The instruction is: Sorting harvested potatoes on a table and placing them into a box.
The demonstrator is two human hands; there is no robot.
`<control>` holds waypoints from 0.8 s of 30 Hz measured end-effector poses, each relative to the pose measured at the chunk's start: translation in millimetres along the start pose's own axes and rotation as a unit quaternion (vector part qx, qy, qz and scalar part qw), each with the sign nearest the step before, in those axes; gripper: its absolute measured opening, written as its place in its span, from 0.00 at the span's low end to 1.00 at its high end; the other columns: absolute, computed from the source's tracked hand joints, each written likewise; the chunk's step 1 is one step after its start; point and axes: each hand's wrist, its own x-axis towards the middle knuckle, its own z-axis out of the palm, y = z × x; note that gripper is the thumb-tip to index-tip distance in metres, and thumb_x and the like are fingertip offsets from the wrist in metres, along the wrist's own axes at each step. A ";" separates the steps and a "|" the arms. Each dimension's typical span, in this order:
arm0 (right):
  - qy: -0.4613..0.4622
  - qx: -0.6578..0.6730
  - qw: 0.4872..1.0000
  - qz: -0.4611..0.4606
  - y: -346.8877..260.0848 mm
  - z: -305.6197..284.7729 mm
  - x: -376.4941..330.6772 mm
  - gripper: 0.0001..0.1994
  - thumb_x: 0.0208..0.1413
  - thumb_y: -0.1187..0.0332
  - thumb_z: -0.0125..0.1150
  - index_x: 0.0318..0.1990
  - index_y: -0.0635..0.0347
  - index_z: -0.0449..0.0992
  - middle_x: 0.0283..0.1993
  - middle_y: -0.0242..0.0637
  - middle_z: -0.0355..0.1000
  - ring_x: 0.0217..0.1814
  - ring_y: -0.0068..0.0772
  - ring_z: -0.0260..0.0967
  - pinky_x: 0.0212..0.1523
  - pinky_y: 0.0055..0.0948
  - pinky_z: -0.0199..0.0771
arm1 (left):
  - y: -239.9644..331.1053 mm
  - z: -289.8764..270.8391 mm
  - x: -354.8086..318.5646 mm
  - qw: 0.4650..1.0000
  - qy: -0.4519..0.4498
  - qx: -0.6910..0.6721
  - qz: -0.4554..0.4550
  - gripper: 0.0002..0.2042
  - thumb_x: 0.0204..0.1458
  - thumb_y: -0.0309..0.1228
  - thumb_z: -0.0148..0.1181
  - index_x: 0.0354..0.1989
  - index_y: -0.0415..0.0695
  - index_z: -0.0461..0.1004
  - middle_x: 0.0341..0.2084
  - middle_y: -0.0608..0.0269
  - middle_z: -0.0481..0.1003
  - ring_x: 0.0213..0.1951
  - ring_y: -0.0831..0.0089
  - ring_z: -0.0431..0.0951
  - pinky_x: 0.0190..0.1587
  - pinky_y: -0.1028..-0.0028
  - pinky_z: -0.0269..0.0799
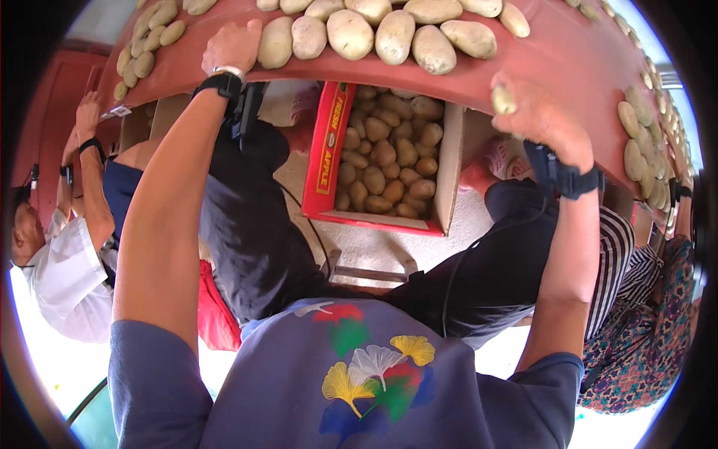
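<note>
Nearest: a blue shirt with a printed leaf pattern (pixel 374 374) fills the bottom of the view, both bare forearms rising from it.
Right hand (pixel 535 112): closed around a small tan potato (pixel 502 99), gripping it at the front edge of the red counter (pixel 568 52).
Left hand (pixel 233 46): lying palm down on the counter's edge, fingers curled over and holding nothing, just beside a row of pale oval potatoes (pixel 374 34).
Wrists: each carries a black strap.
Below the counter: a red-sided cardboard box (pixel 329 150) on the floor, full of more potatoes (packed close together).
Further off: another person's hand (pixel 86 112) touches the counter at the far left.
</note>
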 end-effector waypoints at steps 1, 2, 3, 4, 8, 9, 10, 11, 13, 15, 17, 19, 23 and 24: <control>-0.012 0.026 0.998 -0.049 -8.3 2.6 -1.3 0.20 0.40 0.65 0.60 0.42 0.61 0.66 0.34 0.48 0.66 0.38 0.49 0.65 0.39 0.39 0.65 | 0.3 0.0 -0.7 1.000 0.004 0.011 0.000 0.29 0.46 0.52 0.42 0.48 0.43 0.73 0.47 0.45 0.72 0.52 0.47 0.70 0.53 0.56 0.65; -0.052 0.020 0.998 -0.031 -17.9 7.7 -1.3 0.20 0.40 0.65 0.60 0.43 0.61 0.66 0.34 0.48 0.67 0.38 0.49 0.65 0.40 0.39 0.65 | 1.1 -0.5 -0.5 1.000 0.009 0.000 0.003 0.29 0.46 0.52 0.42 0.48 0.43 0.73 0.47 0.45 0.72 0.52 0.47 0.70 0.53 0.56 0.65; -0.061 0.036 0.995 -0.068 -28.4 14.9 -0.5 0.21 0.41 0.64 0.61 0.43 0.61 0.67 0.35 0.47 0.67 0.39 0.49 0.65 0.41 0.39 0.66 | 1.0 -1.6 -1.0 1.000 -0.005 0.002 0.003 0.29 0.46 0.52 0.42 0.48 0.43 0.73 0.47 0.45 0.72 0.51 0.48 0.70 0.52 0.56 0.65; -0.095 0.027 0.994 -0.056 -39.2 23.7 1.2 0.22 0.41 0.63 0.62 0.44 0.62 0.67 0.35 0.47 0.68 0.39 0.49 0.66 0.42 0.38 0.66 | 1.1 -2.5 -1.8 1.000 -0.020 0.005 0.003 0.29 0.46 0.52 0.42 0.48 0.43 0.73 0.47 0.45 0.72 0.51 0.48 0.70 0.52 0.56 0.65; -0.092 0.099 0.987 -0.081 -55.9 32.9 9.8 0.24 0.45 0.60 0.62 0.49 0.61 0.67 0.38 0.47 0.71 0.41 0.45 0.69 0.43 0.37 0.70 | 2.5 -4.2 -4.6 1.000 -0.020 -0.001 -0.009 0.28 0.47 0.52 0.42 0.47 0.43 0.73 0.47 0.45 0.72 0.50 0.48 0.71 0.51 0.56 0.66; -0.016 0.138 0.988 -0.061 -50.8 28.8 13.7 0.23 0.46 0.61 0.61 0.48 0.61 0.67 0.36 0.46 0.72 0.39 0.44 0.70 0.41 0.36 0.71 | 2.6 -4.2 -4.6 1.000 -0.020 0.007 -0.012 0.28 0.47 0.53 0.43 0.47 0.43 0.73 0.47 0.46 0.72 0.50 0.48 0.71 0.51 0.56 0.66; 0.063 0.188 0.978 -0.069 -42.6 23.6 17.9 0.21 0.47 0.62 0.60 0.48 0.61 0.68 0.35 0.46 0.73 0.37 0.42 0.72 0.40 0.35 0.72 | 2.6 -3.6 -5.0 1.000 -0.021 0.001 -0.011 0.28 0.47 0.53 0.43 0.47 0.43 0.73 0.47 0.46 0.72 0.50 0.48 0.71 0.51 0.56 0.66; 0.153 0.118 0.978 -0.075 -30.7 16.4 30.5 0.19 0.49 0.62 0.59 0.48 0.58 0.69 0.34 0.45 0.74 0.34 0.39 0.73 0.37 0.34 0.73 | 2.6 -3.5 -4.8 1.000 -0.016 -0.004 -0.010 0.28 0.47 0.53 0.42 0.46 0.43 0.73 0.47 0.46 0.72 0.50 0.48 0.71 0.51 0.56 0.66; 0.309 -0.048 0.949 -0.030 0.7 -2.6 51.1 0.17 0.49 0.62 0.58 0.47 0.54 0.70 0.36 0.45 0.74 0.38 0.39 0.73 0.40 0.36 0.73 | 1.6 -3.4 -4.1 1.000 -0.009 -0.004 -0.008 0.28 0.47 0.53 0.42 0.46 0.43 0.73 0.47 0.46 0.72 0.50 0.48 0.71 0.51 0.56 0.66; 0.353 -0.073 0.933 0.017 35.8 -19.3 64.9 0.19 0.46 0.63 0.60 0.47 0.56 0.69 0.38 0.47 0.73 0.41 0.45 0.72 0.41 0.38 0.73 | 0.7 -2.2 -3.3 1.000 -0.011 0.003 0.018 0.28 0.47 0.52 0.41 0.45 0.42 0.73 0.46 0.45 0.72 0.50 0.48 0.71 0.51 0.56 0.66; 0.357 -0.108 0.928 0.001 61.3 -25.8 79.5 0.23 0.47 0.60 0.59 0.52 0.52 0.67 0.42 0.48 0.73 0.44 0.46 0.71 0.45 0.38 0.71 | -0.7 -1.0 -3.3 1.000 -0.014 0.005 0.020 0.28 0.48 0.52 0.41 0.45 0.42 0.73 0.46 0.45 0.72 0.50 0.48 0.71 0.51 0.56 0.66; 0.361 -0.145 0.921 -0.006 75.4 -21.5 88.6 0.26 0.48 0.58 0.59 0.56 0.49 0.64 0.47 0.48 0.72 0.47 0.47 0.70 0.48 0.38 0.68 | -1.2 -0.9 -3.3 1.000 0.001 0.006 0.011 0.28 0.47 0.52 0.41 0.45 0.42 0.73 0.46 0.45 0.72 0.50 0.48 0.71 0.51 0.56 0.66; 0.278 -0.079 0.957 0.031 89.8 -17.4 98.8 0.31 0.41 0.70 0.62 0.56 0.65 0.61 0.52 0.54 0.64 0.58 0.53 0.60 0.56 0.42 0.62 | -0.1 -1.0 -2.3 1.000 -0.013 0.010 0.007 0.28 0.48 0.52 0.41 0.46 0.42 0.73 0.46 0.46 0.72 0.50 0.49 0.72 0.51 0.56 0.66; 0.230 -0.026 0.973 0.008 93.9 -18.2 101.5 0.34 0.39 0.70 0.63 0.58 0.64 0.58 0.55 0.55 0.62 0.61 0.54 0.57 0.59 0.43 0.59 | 0.4 -0.8 -2.2 1.000 -0.014 0.009 0.005 0.28 0.48 0.52 0.41 0.46 0.42 0.73 0.46 0.46 0.72 0.50 0.49 0.72 0.51 0.56 0.66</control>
